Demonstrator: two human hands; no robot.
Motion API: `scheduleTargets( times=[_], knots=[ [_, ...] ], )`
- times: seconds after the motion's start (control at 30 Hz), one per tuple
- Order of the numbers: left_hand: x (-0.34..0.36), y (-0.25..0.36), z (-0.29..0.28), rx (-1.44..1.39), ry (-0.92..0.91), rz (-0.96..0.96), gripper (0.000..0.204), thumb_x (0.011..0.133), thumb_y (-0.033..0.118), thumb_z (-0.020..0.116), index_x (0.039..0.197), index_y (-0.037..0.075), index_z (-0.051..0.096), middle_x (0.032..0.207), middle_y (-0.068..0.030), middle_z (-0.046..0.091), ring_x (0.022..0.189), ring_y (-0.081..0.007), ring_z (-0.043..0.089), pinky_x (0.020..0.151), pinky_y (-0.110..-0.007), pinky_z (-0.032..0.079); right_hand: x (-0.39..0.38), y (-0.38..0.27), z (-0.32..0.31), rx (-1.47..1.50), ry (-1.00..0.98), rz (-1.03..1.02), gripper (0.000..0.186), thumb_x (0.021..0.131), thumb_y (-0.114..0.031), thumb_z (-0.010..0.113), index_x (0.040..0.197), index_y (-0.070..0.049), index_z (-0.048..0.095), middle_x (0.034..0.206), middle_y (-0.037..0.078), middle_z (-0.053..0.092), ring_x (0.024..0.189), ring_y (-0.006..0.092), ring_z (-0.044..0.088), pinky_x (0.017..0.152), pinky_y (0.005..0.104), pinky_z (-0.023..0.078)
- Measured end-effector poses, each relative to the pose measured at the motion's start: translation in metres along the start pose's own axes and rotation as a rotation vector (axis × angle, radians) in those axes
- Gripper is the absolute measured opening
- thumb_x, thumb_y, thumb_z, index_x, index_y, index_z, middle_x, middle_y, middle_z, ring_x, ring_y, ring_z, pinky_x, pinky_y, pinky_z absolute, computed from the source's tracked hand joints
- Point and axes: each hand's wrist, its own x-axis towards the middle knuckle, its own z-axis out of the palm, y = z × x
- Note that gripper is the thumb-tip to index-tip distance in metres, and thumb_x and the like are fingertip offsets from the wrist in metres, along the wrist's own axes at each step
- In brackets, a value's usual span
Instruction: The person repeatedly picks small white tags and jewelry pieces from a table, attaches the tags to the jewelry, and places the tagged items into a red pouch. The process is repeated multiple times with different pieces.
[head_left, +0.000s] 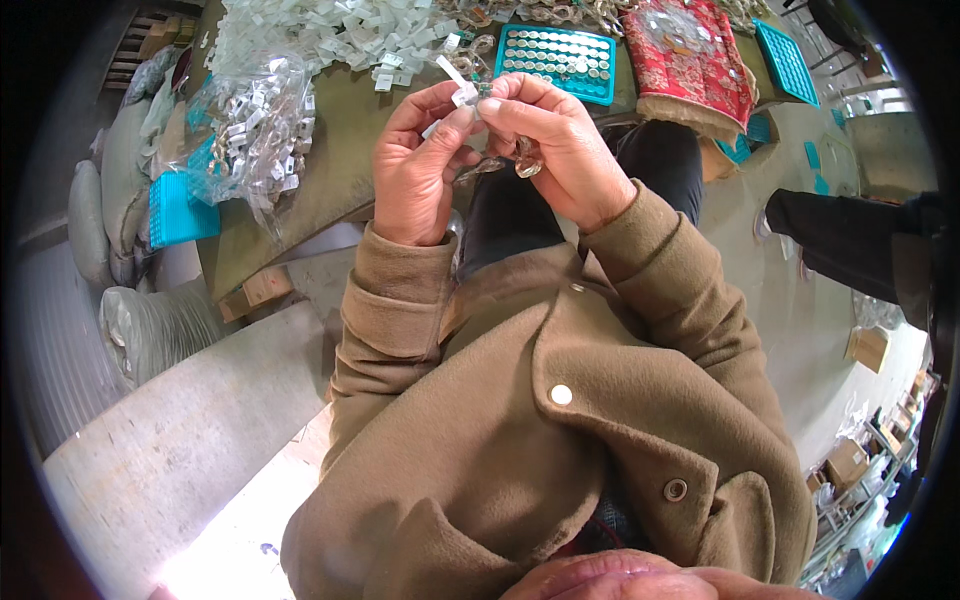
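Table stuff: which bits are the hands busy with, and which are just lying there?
In use:
- left hand and right hand, pinching a small white clip
- shiny metal piece hanging under the right hand

Lying about:
- pile of white clips
- clear bag of clips
- teal tray of round pieces
- red patterned cushion
- empty teal tray

hands (490,150) pinch white clip (463,95) — teal tray (556,62) nr

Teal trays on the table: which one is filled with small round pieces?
The teal tray just beyond the hands, left of the red cushion; its cells hold rows of round pieces. The tray at the left shows none.
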Motion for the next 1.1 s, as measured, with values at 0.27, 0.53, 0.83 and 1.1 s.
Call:
scheduleTargets(
  times=[0.27, 0.53, 0.83, 1.1],
  knots=[
    [0.000, -0.001, 0.007, 0.048, 0.059, 0.087, 0.033, 0.092, 0.008, 0.068, 0.123, 0.003, 0.063, 0.105, -0.0030, 0.068, 0.089, -0.0086, 0.065, 0.066, -0.020, 0.054, -0.007, -0.002, 0.001, -0.127, 0.014, -0.070, 0.010, 0.088, -0.010, 0.071, 0.093, -0.005, 0.063, 0.084, -0.001, 0.062, 0.071, 0.0065, 0.056, 0.065, 0.0207, 0.045],
    [0.000, -0.001, 0.011, 0.026, 0.043, 0.063, 0.032, 0.093, 0.007, 0.066, 0.125, 0.003, 0.063, 0.109, -0.0052, 0.070, 0.089, -0.0101, 0.067, 0.067, -0.021, 0.055, -0.005, -0.003, -0.005, -0.147, -0.071, -0.080, 0.006, 0.094, -0.010, 0.065, 0.099, -0.007, 0.064, 0.085, -0.003, 0.062, 0.071, 0.0049, 0.056, 0.065, 0.0196, 0.045],
    [0.000, -0.006, 0.019, 0.175, 0.114, 0.141, 0.030, 0.093, 0.007, 0.066, 0.123, 0.003, 0.065, 0.105, -0.0046, 0.071, 0.089, -0.0098, 0.067, 0.068, -0.021, 0.056, -0.005, -0.007, -0.006, -0.183, -0.020, -0.105, 0.008, 0.093, -0.010, 0.066, 0.098, -0.005, 0.066, 0.083, -0.003, 0.062, 0.069, 0.0054, 0.055, 0.064, 0.0198, 0.045],
    [0.003, -0.013, 0.022, 0.347, 0.105, 0.296, 0.029, 0.095, 0.007, 0.063, 0.124, 0.001, 0.065, 0.100, -0.0039, 0.070, 0.080, -0.0066, 0.063, 0.060, -0.020, 0.053, -0.001, -0.001, -0.004, -0.303, 0.023, -0.273, 0.007, 0.090, -0.007, 0.067, 0.090, -0.001, 0.063, 0.073, -0.001, 0.060, 0.062, 0.0045, 0.054, 0.054, 0.0198, 0.044]
  ],
)
